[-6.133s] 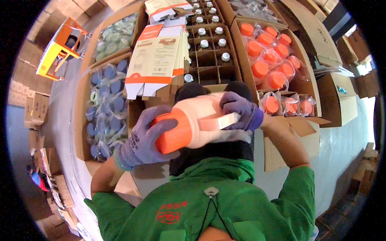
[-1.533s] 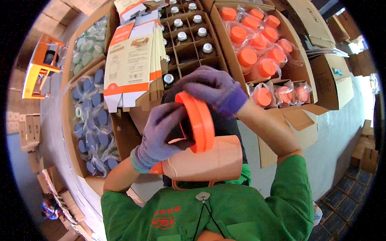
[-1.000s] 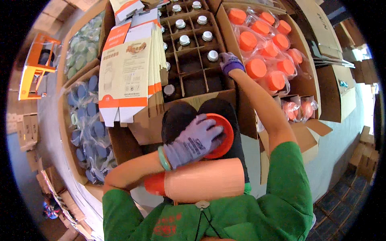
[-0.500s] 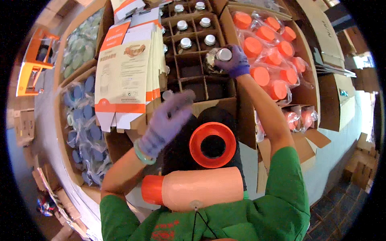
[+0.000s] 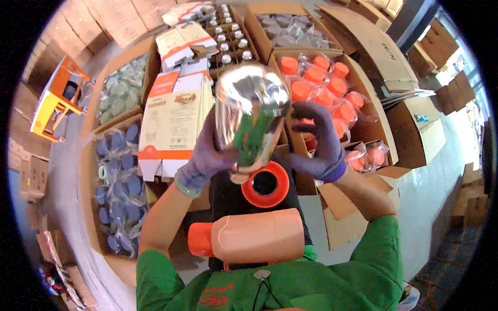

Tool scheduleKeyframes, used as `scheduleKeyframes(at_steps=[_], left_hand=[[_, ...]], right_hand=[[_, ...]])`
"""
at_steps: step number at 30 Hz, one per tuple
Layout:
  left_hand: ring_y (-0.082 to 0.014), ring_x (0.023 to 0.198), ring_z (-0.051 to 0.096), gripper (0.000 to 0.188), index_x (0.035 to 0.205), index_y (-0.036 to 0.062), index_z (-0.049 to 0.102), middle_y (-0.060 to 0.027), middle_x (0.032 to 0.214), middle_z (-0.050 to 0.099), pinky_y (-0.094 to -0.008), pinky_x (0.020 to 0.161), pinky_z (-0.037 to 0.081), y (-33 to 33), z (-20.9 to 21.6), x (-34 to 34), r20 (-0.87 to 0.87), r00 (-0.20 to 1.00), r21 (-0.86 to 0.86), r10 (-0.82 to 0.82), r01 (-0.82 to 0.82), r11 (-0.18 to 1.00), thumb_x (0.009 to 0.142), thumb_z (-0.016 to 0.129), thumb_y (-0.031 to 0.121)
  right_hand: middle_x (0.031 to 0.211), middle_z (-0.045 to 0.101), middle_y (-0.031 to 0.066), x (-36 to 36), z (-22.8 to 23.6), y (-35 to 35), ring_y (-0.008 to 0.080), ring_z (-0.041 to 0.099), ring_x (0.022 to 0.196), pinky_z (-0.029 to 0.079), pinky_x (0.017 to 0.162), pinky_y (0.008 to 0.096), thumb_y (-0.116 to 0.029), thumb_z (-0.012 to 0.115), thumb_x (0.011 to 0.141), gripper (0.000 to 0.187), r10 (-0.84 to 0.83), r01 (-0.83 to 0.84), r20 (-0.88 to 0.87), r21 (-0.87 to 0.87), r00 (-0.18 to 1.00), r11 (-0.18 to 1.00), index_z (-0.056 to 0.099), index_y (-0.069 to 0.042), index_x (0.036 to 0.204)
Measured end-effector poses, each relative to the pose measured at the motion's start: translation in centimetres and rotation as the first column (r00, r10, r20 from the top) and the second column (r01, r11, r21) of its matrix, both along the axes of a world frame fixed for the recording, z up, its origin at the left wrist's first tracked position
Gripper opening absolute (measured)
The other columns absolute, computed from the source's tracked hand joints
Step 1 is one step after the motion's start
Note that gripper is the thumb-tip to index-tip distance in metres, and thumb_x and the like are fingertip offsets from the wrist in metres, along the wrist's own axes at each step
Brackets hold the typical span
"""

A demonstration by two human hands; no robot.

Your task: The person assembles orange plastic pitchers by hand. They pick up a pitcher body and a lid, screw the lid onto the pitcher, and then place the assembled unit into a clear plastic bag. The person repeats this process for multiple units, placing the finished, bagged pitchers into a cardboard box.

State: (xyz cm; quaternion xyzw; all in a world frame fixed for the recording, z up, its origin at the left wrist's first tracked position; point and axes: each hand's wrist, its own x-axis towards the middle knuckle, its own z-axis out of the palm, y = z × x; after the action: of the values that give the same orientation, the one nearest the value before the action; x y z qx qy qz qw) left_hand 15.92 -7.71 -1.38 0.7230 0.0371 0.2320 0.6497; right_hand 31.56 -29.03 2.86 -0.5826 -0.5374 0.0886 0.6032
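Observation:
A shiny, mirror-silver vacuum flask liner [image 5: 253, 116] is raised in front of me, its narrow end pointing down toward me. My left hand [image 5: 210, 153], in a purple glove, is closed around the liner's left side. Close by on the right, my gloved right hand [image 5: 322, 142] has its fingers curved and apart, holding nothing. Below the liner, an orange ring-shaped part [image 5: 282, 187] with a dark opening sits at my lap. A peach flask body [image 5: 262, 236] with an orange end lies across my lap, nearest my body.
A divided carton of silver-topped liners [image 5: 236, 44] stands ahead, beside stacked flat printed boxes [image 5: 168, 122]. Bagged orange caps [image 5: 324, 96] fill a carton on the right. Cartons on the left hold bagged blue parts [image 5: 118, 186] and green parts [image 5: 122, 88]; grey parts [image 5: 293, 31] are farther back.
The liner has come out of the divided carton and up toward me. My left hand now grips it; my right hand has moved back from the carton and let go. The view has tilted up.

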Motion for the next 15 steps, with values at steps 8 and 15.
scheduleKeyframes(at_steps=[8, 15], left_hand=[[-0.0232, 0.13, 0.041, 0.099, 0.145, 0.0018, 0.027, -0.0114, 0.142, 0.041, -0.0382, 0.108, 0.035, -3.2, 2.8, -6.8, -0.217, 0.905, -0.176, -0.366, 0.332, 0.927, 0.061, 0.077, 0.015], [-0.0265, 0.14, 0.029, 0.081, 0.15, 0.0022, 0.017, -0.0189, 0.151, 0.028, -0.0407, 0.112, 0.028, -5.0, -1.5, -10.4, -0.026, 0.997, -0.036, -0.073, 0.072, 0.997, 0.09, 0.062, 0.032]], right_hand=[[0.133, 0.046, 0.0159, -0.9, 2.4, 0.6, 0.0265, 0.046, 0.123, 0.037, 0.107, 0.0415, -0.045, 0.093, 0.043, 0.122, 0.381, -0.359, 0.31, -0.129, 0.871, 0.924, 0.034, -0.001, 0.14], [0.13, 0.052, 0.0113, -1.0, -1.3, -5.3, 0.0208, 0.05, 0.12, 0.04, 0.105, 0.0377, -0.027, 0.089, 0.057, 0.103, 0.153, -0.167, -0.351, -0.008, 0.924, 0.986, 0.034, -0.003, 0.14]])
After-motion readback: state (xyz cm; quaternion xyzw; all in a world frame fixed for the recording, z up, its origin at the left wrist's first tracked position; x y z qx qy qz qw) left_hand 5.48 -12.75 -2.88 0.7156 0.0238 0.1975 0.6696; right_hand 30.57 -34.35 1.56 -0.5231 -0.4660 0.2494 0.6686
